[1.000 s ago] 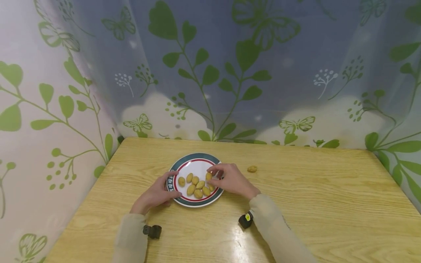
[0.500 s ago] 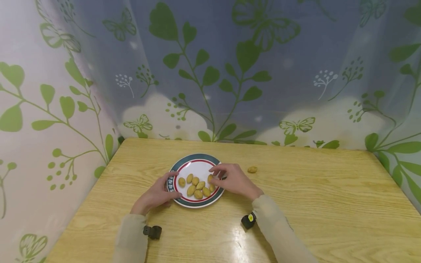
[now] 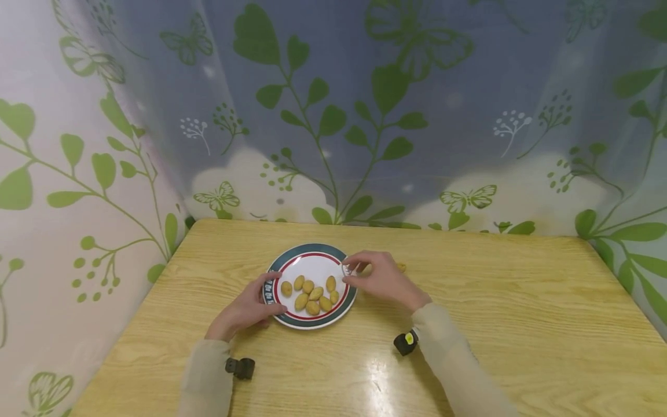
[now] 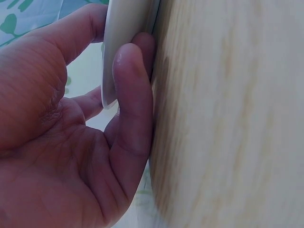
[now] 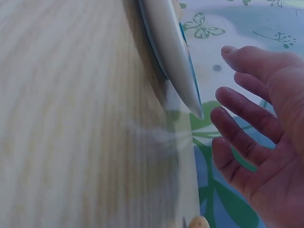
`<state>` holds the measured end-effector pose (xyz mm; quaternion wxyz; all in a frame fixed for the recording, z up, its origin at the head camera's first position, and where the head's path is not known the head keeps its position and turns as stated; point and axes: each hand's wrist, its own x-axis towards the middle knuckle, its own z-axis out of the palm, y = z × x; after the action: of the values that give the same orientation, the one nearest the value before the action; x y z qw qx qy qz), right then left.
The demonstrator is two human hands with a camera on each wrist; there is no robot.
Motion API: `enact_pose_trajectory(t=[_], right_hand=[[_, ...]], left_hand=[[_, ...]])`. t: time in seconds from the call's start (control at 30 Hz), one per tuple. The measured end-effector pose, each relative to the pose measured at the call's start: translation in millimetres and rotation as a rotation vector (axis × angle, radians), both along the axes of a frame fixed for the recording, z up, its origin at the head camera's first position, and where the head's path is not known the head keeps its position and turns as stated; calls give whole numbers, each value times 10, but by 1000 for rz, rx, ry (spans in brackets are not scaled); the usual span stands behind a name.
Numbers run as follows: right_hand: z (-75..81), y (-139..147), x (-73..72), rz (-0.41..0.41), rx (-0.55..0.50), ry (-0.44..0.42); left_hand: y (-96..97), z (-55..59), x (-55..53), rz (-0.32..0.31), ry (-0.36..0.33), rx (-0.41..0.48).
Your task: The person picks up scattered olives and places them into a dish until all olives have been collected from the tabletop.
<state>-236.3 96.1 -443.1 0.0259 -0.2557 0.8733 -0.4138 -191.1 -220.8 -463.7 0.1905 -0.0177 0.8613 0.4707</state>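
Note:
A white plate [image 3: 312, 264] with a dark green rim and red ring rests on the table. Several small yellow-brown oval pieces, like little potatoes [image 3: 316, 293], lie on its near half. My left hand [image 3: 249, 305] grips the plate's left edge; in the left wrist view, fingers curl beneath the plate [image 4: 127, 33]. Above the right rim is my right hand [image 3: 385, 280], holding nothing. Its fingers are loosely bent and spread, apart from the plate [image 5: 167, 40] in the right wrist view. Behind it, one more such piece [image 3: 402, 267] lies on the table, partly hidden.
The wooden table [image 3: 500, 313] carries the plate near its far left part. A leaf-and-butterfly patterned curtain [image 3: 333, 116] hangs along the back and left sides. Each wrist bears a small black camera, such as the right one [image 3: 406, 343].
My right hand has let go of the piece at the plate's right side and moved right and slightly away, now partly covering the lone piece. My left hand stays on the plate.

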Motion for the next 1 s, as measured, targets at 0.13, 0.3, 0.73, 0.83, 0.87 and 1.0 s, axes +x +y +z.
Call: enact_pose_trajectory(t=[0.13, 0.3, 0.73, 0.83, 0.87, 1.0], right_hand=[[27, 98, -19, -24, -5, 10], [20, 207, -45, -37, -2, 55], [3, 467, -96, -83, 6, 121], [-11, 553, -95, -71, 10, 116], [-15, 582, -95, -68, 13, 115], [-42, 706, -105, -73, 52, 126]], left_hand=[[6, 7, 7, -2, -1, -3], [14, 12, 6, 0, -5, -7], [12, 10, 4, 2, -4, 0], [15, 15, 5, 3, -5, 11], [15, 14, 5, 4, -4, 13], [15, 12, 2, 9, -1, 15]])
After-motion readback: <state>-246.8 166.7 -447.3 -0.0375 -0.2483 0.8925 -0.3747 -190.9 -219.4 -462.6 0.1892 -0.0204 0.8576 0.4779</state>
